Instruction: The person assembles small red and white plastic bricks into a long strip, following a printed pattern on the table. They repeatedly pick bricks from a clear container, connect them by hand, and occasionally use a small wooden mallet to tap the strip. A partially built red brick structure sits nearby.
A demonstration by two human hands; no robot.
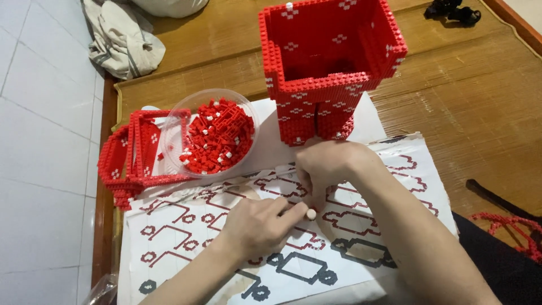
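Observation:
My left hand (261,225) and my right hand (328,167) meet over a printed sheet (389,234) with red and black outline patterns. Their fingertips pinch together at the sheet's middle, apparently on a very small piece hidden by the fingers. A tall red hollow structure of tiny bricks with white flower marks (330,62) stands just behind my right hand. A clear plastic bowl (176,124) of loose red and white bricks sits behind my left hand.
A flat red brick frame piece (127,161) lies left of the bowl. A woven mat (480,113) covers a wooden platform beside a white tiled floor (45,169). Crumpled cloth (121,39) lies at the back left. A red brick piece (516,231) lies at the right.

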